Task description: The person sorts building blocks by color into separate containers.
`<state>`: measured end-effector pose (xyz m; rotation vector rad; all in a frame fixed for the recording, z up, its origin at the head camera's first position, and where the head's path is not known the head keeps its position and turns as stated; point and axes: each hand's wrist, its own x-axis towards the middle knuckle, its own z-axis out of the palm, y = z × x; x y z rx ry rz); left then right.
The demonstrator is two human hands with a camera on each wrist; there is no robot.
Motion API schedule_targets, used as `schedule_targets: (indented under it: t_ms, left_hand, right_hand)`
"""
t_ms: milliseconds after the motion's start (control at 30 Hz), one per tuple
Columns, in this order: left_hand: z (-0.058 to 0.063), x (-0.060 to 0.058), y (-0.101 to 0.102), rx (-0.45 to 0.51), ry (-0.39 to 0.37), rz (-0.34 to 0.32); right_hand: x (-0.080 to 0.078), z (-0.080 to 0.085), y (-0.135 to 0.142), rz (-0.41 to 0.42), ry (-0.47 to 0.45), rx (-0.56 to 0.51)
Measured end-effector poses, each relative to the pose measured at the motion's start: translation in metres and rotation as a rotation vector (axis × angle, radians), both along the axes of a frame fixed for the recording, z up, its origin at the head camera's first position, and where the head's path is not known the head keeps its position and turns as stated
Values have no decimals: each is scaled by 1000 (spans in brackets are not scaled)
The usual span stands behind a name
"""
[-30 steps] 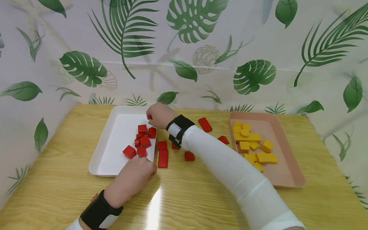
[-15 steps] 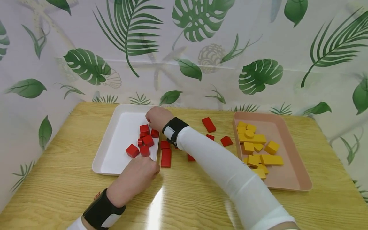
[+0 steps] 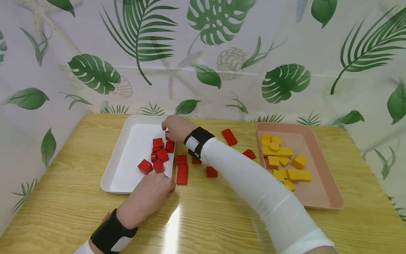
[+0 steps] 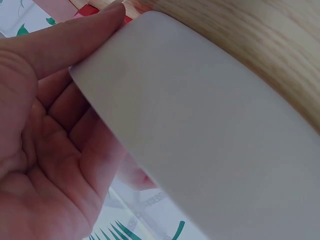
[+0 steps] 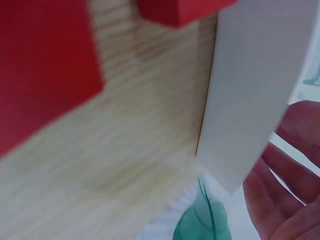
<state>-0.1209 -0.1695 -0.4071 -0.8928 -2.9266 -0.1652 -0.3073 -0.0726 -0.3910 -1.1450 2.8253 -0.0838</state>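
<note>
Several red blocks [image 3: 162,155] lie in the right part of the white tray [image 3: 125,151]. At its near right corner my left hand [image 3: 151,195] grips the rim. In the left wrist view, my thumb [image 4: 75,42] lies along the outside corner, with the fingers partly behind the wall. My right hand [image 3: 179,127] is over the far right corner, fingers bent into the tray. A bit of red block [image 3: 167,134] shows right under its fingertips. In the right wrist view, the tray wall hides the ends of the right fingers [image 5: 277,192]; I cannot tell whether they hold that block.
Several red blocks [image 3: 182,174] lie on the wooden table [image 3: 215,208] between the trays, one long block [image 3: 229,137] farther back. A pink tray [image 3: 323,169] of yellow blocks [image 3: 277,151] stands right. A leaf-patterned cloth [image 3: 241,88] hangs behind. My right sleeve crosses the table.
My right hand dips slightly at the tray's far right corner, then lifts back, and a bit of red shows beneath its fingers. The left hand stays on the near corner. The head view shifts slightly.
</note>
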Motion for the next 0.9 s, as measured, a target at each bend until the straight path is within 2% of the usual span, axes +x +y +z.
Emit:
schedule_targets:
  t_ms: [200,300,400,567,767,900]
  left_hand:
    - [1,0,1,-10,-16,8]
    - [1,0,0,4,10,-6]
    - [0,0,-1,18,36,-19]
    - [0,0,1,45,49,-32]
    - [0,1,2,50,27,-21]
    - [0,1,2,50,18,-22]
  right_hand:
    - [-4,6,28,-37,58,1]
    - [-9,8,44,-62,69,5]
    - [-13,7,60,-102,53,-22]
    - [-14,5,90,-194,28,-4]
    - [-13,2,122,-319,-42,7]
    - [-11,-4,140,-353,-79,12]
